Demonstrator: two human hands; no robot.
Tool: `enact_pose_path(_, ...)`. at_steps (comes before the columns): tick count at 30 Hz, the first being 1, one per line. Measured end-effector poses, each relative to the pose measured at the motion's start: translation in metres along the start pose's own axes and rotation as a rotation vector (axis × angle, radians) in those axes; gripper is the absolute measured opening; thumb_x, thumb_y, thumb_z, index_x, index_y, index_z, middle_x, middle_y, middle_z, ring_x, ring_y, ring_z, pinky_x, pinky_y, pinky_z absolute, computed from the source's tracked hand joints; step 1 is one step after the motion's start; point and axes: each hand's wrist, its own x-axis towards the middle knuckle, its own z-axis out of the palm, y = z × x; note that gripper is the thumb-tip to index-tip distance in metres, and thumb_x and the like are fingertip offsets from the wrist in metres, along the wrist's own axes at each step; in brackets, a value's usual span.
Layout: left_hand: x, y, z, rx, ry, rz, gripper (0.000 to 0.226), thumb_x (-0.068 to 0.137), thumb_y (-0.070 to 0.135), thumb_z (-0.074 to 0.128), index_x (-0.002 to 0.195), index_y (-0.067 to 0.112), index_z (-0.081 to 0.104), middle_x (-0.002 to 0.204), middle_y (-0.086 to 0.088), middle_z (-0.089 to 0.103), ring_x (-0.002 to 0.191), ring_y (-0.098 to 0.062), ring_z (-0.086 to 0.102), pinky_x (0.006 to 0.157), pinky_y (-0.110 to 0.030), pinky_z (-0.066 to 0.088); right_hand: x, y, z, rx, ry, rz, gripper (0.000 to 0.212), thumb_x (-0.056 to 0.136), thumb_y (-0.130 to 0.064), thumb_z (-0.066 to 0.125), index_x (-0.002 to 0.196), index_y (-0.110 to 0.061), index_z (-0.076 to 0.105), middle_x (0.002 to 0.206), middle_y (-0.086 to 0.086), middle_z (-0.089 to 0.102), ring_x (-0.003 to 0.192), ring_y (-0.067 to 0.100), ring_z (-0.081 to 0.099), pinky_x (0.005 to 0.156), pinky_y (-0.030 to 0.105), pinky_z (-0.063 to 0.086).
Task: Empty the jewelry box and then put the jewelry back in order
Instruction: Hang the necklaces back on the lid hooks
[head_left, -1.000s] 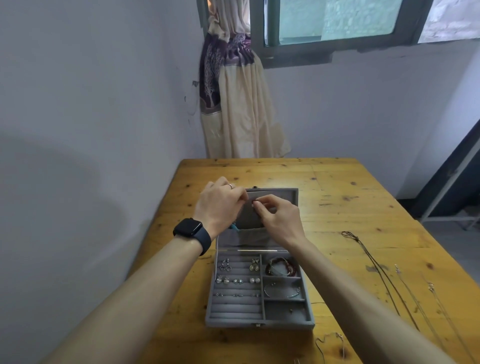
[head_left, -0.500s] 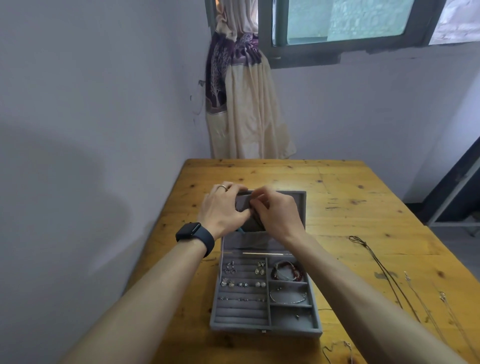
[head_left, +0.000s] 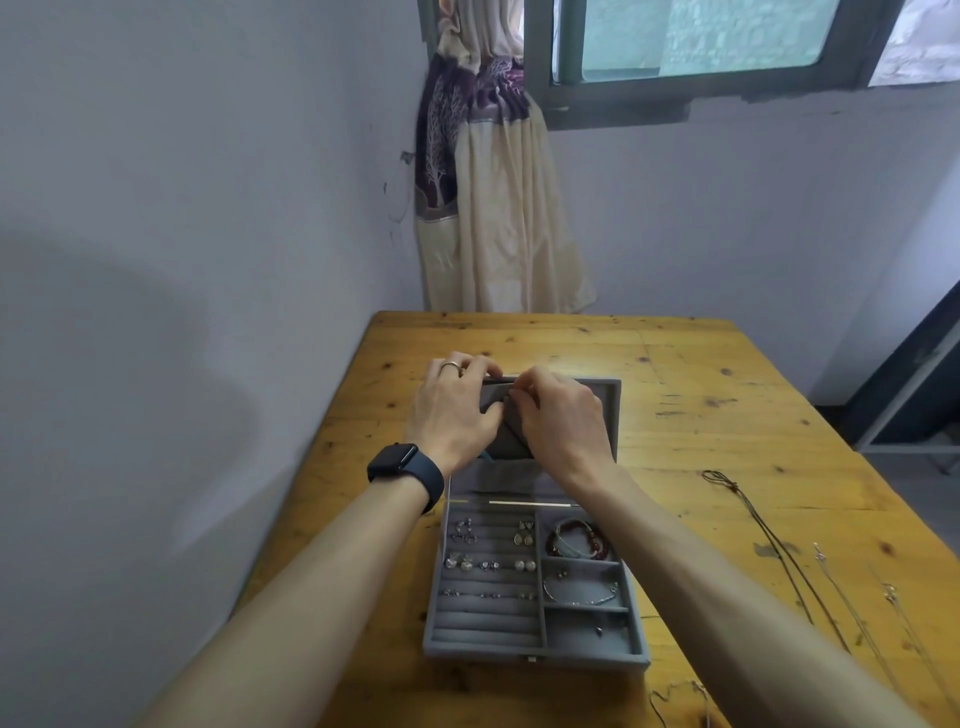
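Head view: left hand (head_left: 457, 410), right hand (head_left: 563, 423) side by side, fingers curled around the lid pocket (head_left: 511, 441).

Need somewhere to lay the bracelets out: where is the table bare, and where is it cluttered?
Bare wood: the far strip of table between the lid of the jewelry box and the curtain, and the patch right of the box up to the dark cord. Left of the box is narrow. Crowded: the near right, with thin chains.
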Motion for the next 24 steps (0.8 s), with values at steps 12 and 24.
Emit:
enact_pose_path(12, -0.003, -0.006, -0.004, -0.020, -0.018, 0.034, 0.039, 0.085, 0.037, 0.071, 0.122, 0.029, 0.058, 0.124, 0.005, 0.053, 0.120, -0.016, 0.043, 0.092, -0.031, 0.045, -0.027, 0.008, 0.003, 0.221, -0.128, 0.138, 0.018, 0.090, -0.029, 0.069, 0.104, -0.021, 0.077, 0.098, -0.002, 0.077, 0.092, 0.014, 0.070, 0.086, 0.031, 0.055)
enact_pose_path(24, -0.004, -0.003, -0.005, 0.024, -0.043, 0.023, 0.048, 0.077, 0.020, 0.068, 0.122, 0.030, 0.056, 0.125, 0.007, 0.052, 0.118, -0.016, 0.043, 0.089, -0.033, 0.049, -0.044, 0.004, -0.005, -0.260, -0.508, 0.117, 0.036, 0.080, -0.041, 0.046, 0.109, -0.028, 0.061, 0.101, 0.000, 0.070, 0.109, 0.026, 0.056, 0.099, 0.049, 0.024)
